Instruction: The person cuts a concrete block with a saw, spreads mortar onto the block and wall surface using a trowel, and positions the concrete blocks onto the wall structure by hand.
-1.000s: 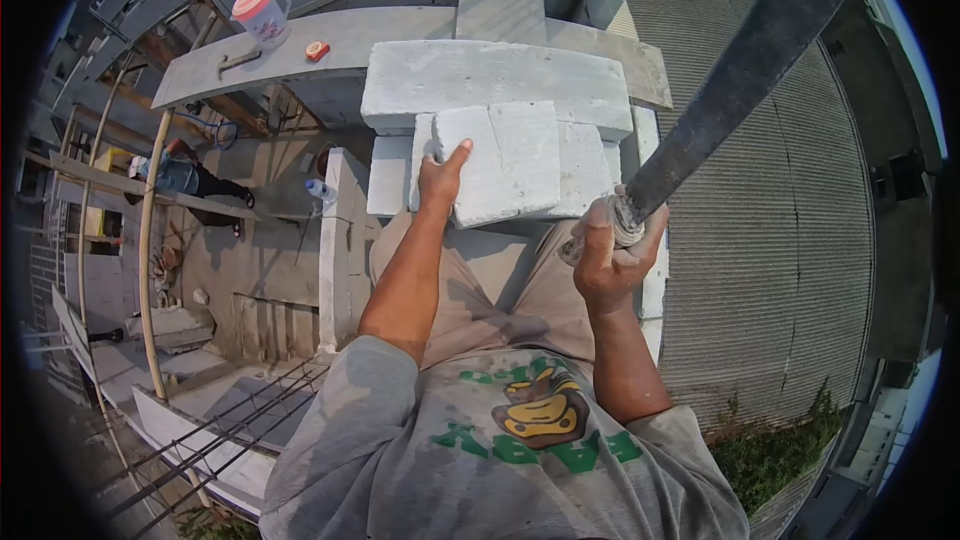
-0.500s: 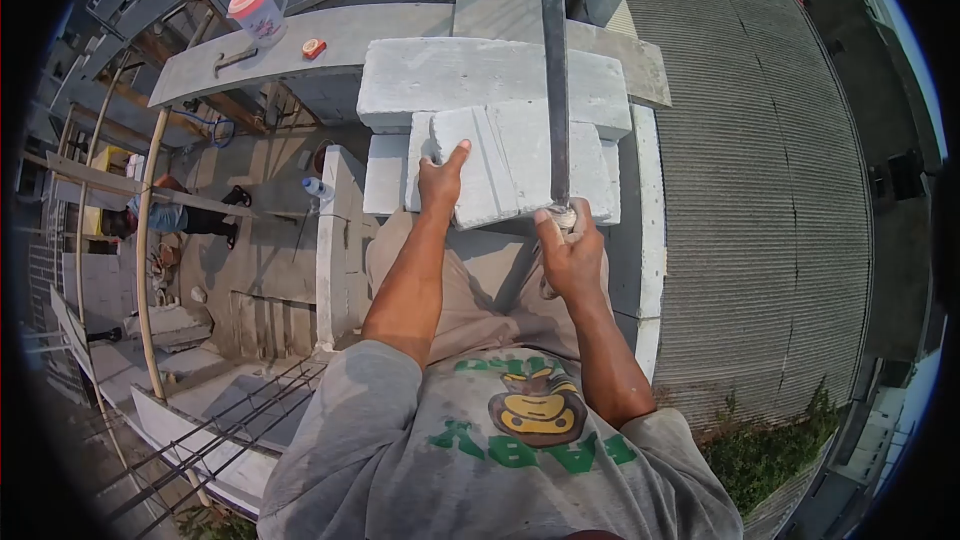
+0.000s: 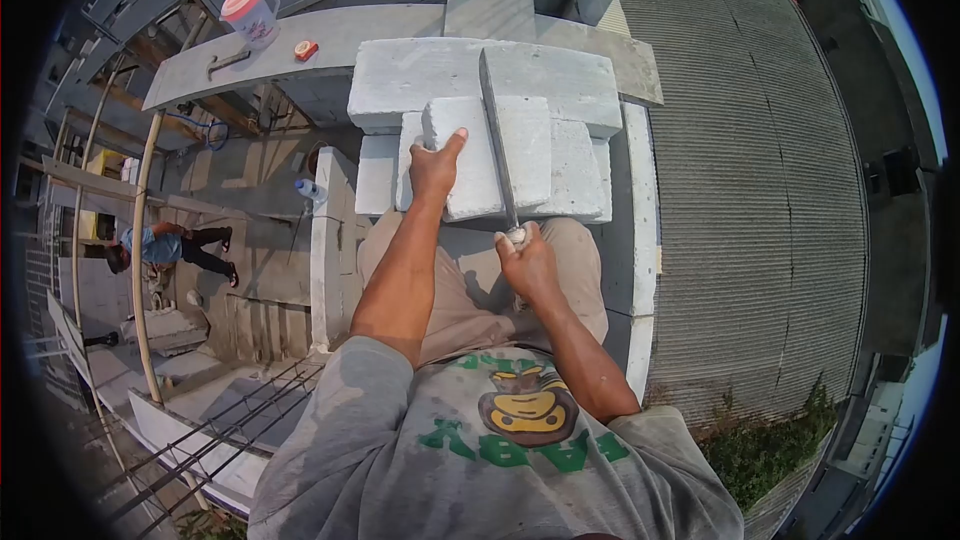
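A white lightweight concrete block (image 3: 462, 162) lies on a stack of similar blocks in front of my knees. My left hand (image 3: 434, 170) grips its left side, the thumb pressed on the top face and the fingers mostly hidden at the edge. A long dark blade (image 3: 497, 140) crosses the top of this block, pointing away from me; whether it has teeth I cannot tell. Around its pale handle (image 3: 516, 235) my right hand (image 3: 528, 265) is closed, close to the block's near edge. Behind, a longer white block (image 3: 420, 70) lies crosswise.
A plank (image 3: 345, 32) at the back bears a pink-lidded jug (image 3: 255, 20), a hammer (image 3: 228, 63) and a red tape measure (image 3: 306, 50). Corrugated roofing (image 3: 750, 190) slopes away at right. Steel bars (image 3: 230, 420) jut out at lower left. Below left, another person (image 3: 160, 245) is partly visible.
My right hand and the blade have moved left, and the blade now lies over the grooved part of the block. My left hand keeps its hold. The person below has shifted and shows more.
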Demonstrator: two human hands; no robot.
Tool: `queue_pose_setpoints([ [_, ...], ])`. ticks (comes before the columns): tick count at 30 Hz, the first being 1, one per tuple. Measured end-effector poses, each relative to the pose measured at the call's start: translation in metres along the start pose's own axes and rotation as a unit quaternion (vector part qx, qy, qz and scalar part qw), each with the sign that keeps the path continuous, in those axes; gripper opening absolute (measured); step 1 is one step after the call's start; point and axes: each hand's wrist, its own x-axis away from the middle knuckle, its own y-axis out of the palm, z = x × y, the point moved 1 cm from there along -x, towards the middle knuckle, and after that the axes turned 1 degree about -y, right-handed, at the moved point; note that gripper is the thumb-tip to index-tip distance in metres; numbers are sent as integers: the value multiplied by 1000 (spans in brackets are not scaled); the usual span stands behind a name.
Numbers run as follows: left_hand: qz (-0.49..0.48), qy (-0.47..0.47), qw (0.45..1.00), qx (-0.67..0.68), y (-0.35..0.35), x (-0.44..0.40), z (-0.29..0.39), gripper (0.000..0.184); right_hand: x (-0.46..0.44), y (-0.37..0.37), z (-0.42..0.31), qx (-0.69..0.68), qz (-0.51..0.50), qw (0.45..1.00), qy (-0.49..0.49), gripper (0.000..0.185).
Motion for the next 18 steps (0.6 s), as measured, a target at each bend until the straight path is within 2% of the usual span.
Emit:
queue_pose_setpoints([
  [3,10,3,1000,6,3,-9,12,99,-3,-10,-2,-42,-7,999,-22,37],
  [4,13,8,1000,17,3,-4,8,100,-1,-18,-14,-67,47,994,-70,32],
  [6,14,-3,999,42,7,-9,-13,103,-3,-52,-46,-143,83,978,-127,27],
  [7,18,-6,999,34,5,-5,-20,104,-2,-75,-65,-184,76,974,-105,22],
  [10,17,-1,999,35,7,-8,-14,105,2,-136,-113,-243,208,909,-269,23],
  [11,8,-6,999,43,6,-8,-15,105,10,-147,-129,-304,239,882,-268,26],
  [13,4,-7,999,36,4,-7,-16,106,15,-136,-123,-335,267,866,-259,29],
  [15,13,5,1000,15,4,-6,-13,107,12,-74,-56,-157,164,956,-188,33],
  [16,14,-5,1000,3,-1,-4,-14,107,4,-21,5,-66,61,991,-104,39],
  [17,11,-14,1000,-8,-9,-1,-17,108,5,15,46,27,-41,999,-14,45],
  [18,19,-16,1000,-6,-8,-7,-9,108,6,17,43,46,-60,997,15,45],
])
